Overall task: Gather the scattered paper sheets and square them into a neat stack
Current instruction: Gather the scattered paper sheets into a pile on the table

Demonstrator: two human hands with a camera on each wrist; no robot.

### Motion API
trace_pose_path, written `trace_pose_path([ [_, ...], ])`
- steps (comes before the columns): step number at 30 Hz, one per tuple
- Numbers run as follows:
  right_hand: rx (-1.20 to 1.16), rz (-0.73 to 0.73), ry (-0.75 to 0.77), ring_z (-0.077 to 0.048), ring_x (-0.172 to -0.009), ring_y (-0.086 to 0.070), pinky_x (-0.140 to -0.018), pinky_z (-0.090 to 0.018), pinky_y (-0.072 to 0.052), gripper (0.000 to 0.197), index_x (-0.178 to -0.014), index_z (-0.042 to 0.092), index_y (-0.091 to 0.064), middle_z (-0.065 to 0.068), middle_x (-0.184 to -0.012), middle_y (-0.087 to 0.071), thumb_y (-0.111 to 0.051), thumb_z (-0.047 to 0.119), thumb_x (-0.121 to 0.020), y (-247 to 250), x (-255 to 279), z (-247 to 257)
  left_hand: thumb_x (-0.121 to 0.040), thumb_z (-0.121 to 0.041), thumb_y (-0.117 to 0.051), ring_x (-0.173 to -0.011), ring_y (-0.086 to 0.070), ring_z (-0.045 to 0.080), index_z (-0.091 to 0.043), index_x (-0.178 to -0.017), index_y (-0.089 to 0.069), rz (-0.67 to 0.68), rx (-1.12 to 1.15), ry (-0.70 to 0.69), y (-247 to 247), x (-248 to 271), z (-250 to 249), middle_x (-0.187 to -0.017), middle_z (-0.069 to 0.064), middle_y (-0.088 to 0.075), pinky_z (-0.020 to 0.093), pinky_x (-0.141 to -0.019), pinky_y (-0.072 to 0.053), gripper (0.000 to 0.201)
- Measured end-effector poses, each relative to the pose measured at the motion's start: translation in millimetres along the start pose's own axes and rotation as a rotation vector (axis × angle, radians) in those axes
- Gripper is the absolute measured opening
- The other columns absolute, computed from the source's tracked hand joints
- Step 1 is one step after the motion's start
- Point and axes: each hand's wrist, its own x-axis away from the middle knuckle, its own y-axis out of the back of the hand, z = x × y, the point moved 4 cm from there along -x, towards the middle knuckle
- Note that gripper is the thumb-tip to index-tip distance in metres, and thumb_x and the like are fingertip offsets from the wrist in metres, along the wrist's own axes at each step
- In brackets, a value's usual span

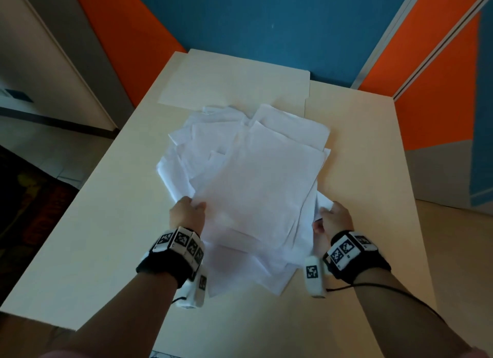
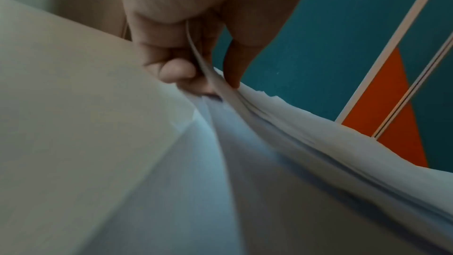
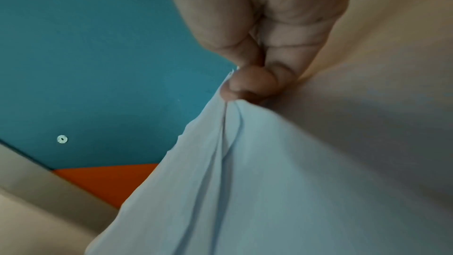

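The sheets [image 1: 256, 178] lie in a loose, uneven pile mid-table [image 1: 93, 237]. The left hand [image 1: 186, 213] pinches the pile's left edge, the right hand [image 1: 334, 218] pinches its right edge. A folder [image 1: 234, 80] lies just beyond.

A loose pile of paper sheets [image 1: 256, 176] lies near the middle of the table [image 1: 101, 237], its sheets overlapping at differing angles. A larger flat sheet [image 1: 234, 80] lies behind the pile, at the table's far edge, partly under it. The left hand [image 1: 186, 214] holds the pile's near left edge; the right hand [image 1: 334, 218] holds its near right edge.
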Motion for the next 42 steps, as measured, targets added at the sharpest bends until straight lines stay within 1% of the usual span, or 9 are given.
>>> trace_pose_path([
  [4, 0.102, 0.200, -0.056, -0.021, -0.041, -0.046, -0.044, -0.024, -0.034, 0.021, -0.064, 0.007, -0.049, -0.009, -0.045, -0.053, -0.049, -0.002, -0.083, -11, 11, -10, -0.092, -0.018, -0.052, -0.107, -0.057, 0.038, 0.008, -0.103, -0.060, 0.009, -0.062, -0.008, 3, 6, 9, -0.113, 0.028, -0.063, 0.029, -0.073, -0.033, 0.029],
  [7, 0.421, 0.215, 0.040, -0.022, -0.057, -0.046, -0.057, -0.028, -0.035, 0.023, -0.059, 0.012, -0.050, -0.012, -0.063, -0.049, -0.052, 0.003, -0.080, 2, 4, 1, -0.092, -0.025, -0.052, -0.114, -0.056, 0.037, 0.007, -0.108, -0.062, 0.110, -0.211, -0.016, 8, 9, 21, -0.119, 0.025, -0.061, 0.033, -0.088, -0.042, 0.037],
  [12, 0.672, -0.032, 0.132, -0.037, -0.123, -0.042, -0.103, -0.042, -0.037, 0.054, -0.127, 0.004, -0.051, -0.021, -0.132, -0.044, -0.046, 0.043, -0.090, 7, -22, 43, -0.089, -0.040, -0.053, -0.119, -0.048, 0.041, 0.008, -0.124, -0.050, 0.050, -0.208, 0.086, 21, -8, 28, -0.128, 0.027, -0.051, 0.041, -0.102, -0.038, 0.059],
  [16, 0.672, 0.104, 0.087, -0.036, -0.126, -0.035, -0.104, -0.045, -0.036, 0.074, -0.132, 0.011, -0.043, -0.016, -0.132, -0.037, -0.060, 0.059, -0.078, -29, -31, 62, -0.094, -0.035, -0.045, -0.127, -0.041, 0.040, 0.007, -0.135, -0.039, 0.147, -0.055, 0.097, 9, -18, -2, -0.138, 0.028, -0.041, 0.037, -0.106, -0.032, 0.059],
  [24, 0.783, 0.133, 0.176, -0.034, -0.122, -0.032, -0.103, -0.045, -0.032, 0.041, -0.127, 0.026, -0.046, -0.011, -0.130, -0.032, -0.048, 0.022, -0.086, -39, -35, 72, -0.092, -0.030, -0.052, -0.134, -0.035, 0.038, -0.017, -0.152, -0.002, 0.122, 0.076, 0.131, 15, -36, -13, -0.149, 0.022, -0.019, 0.035, -0.112, -0.026, 0.079],
  [30, 0.774, 0.177, 0.249, -0.032, -0.130, -0.032, -0.105, -0.047, -0.026, 0.049, -0.143, 0.029, -0.024, -0.013, -0.141, -0.034, -0.033, 0.037, -0.096, -66, -34, 95, -0.090, -0.028, -0.055, -0.131, -0.040, 0.038, -0.004, -0.145, -0.022, 0.194, 0.062, 0.088, 9, -45, -29, -0.144, 0.024, -0.034, 0.040, -0.108, -0.035, 0.068],
  [35, 0.692, 0.022, 0.142, -0.035, -0.125, -0.040, -0.105, -0.045, -0.029, 0.042, -0.127, 0.010, -0.052, -0.019, -0.132, -0.043, -0.028, 0.030, -0.098, -51, -48, 98, -0.087, -0.038, -0.058, -0.131, -0.035, 0.038, -0.004, -0.143, -0.029, 0.033, -0.039, 0.179, 30, -56, -15, -0.142, 0.023, -0.030, 0.041, -0.107, -0.031, 0.071],
  [38, 0.587, 0.108, 0.125, -0.033, -0.120, -0.048, -0.108, -0.047, -0.026, 0.064, -0.125, 0.008, -0.052, -0.016, -0.129, -0.052, -0.027, 0.058, -0.092, -54, -53, 99, -0.087, -0.039, -0.059, -0.124, -0.048, 0.037, 0.008, -0.131, -0.046, 0.082, -0.004, 0.144, 29, -67, -20, -0.135, 0.026, -0.049, 0.039, -0.101, -0.038, 0.065],
  [42, 0.473, 0.208, 0.011, -0.034, -0.132, -0.041, -0.109, -0.046, -0.034, 0.096, -0.141, 0.008, -0.030, -0.013, -0.147, -0.039, -0.070, 0.057, -0.069, -66, -48, 97, -0.091, -0.037, -0.053, -0.124, -0.049, 0.034, 0.000, -0.131, -0.051, 0.205, -0.011, 0.102, 24, -72, -34, -0.133, 0.021, -0.054, 0.035, -0.101, -0.039, 0.055],
])
